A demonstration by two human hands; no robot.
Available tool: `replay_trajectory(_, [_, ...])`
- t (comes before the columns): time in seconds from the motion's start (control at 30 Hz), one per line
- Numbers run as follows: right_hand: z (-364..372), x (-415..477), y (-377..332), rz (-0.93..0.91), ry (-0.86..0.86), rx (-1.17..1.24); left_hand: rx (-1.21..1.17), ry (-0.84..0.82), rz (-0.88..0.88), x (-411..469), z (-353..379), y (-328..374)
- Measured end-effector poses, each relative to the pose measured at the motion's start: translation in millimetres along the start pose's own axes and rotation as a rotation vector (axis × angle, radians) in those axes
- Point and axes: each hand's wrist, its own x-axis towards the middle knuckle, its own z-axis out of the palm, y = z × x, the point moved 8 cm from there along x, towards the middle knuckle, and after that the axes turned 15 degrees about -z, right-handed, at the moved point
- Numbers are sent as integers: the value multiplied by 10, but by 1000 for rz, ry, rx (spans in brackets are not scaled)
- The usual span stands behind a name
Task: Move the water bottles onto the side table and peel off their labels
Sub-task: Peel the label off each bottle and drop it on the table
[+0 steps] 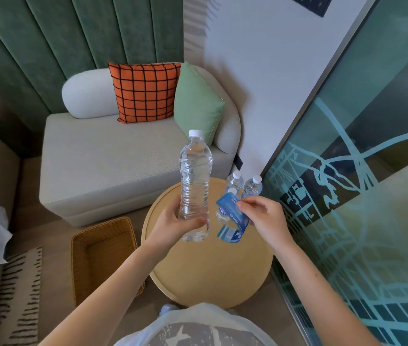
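Head view: two bare forearms reach forward from the lower edge.
Sofa (113, 158): pale grey, upper left, with an orange checked cushion (144, 92) and a green cushion (195, 103) leaning on its back.
Glass panel (373, 171): patterned with pale lines, along the right side.
Worktop (210, 270): round wooden side table with a raised rim, between the sofa and the glass panel.
Wicker basket (98, 248): on the floor, just left of the worktop.
Clear bottle (194, 181): white cap, bare of any label, upright in the air above the worktop's left edge.
Left hand (173, 223): fingers curled round the clear bottle's lower part.
Right hand (265, 218): fingertips pinching the blue label.
Blue label (233, 216): loose strip, hanging curled above the worktop, beside the clear bottle.
Small bottles (253, 187): three, upright, clustered at the worktop's far edge; one is partly hidden behind the blue label.
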Motion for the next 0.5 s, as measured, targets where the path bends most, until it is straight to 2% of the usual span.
replay_trajectory(0.2, [92,-23,336,95,1,27,-7,27,-11,141,-98,-39])
replay_trajectory(0.5, [393,-71,1246,340,-6,23,72,67,-117,677,-265,-355])
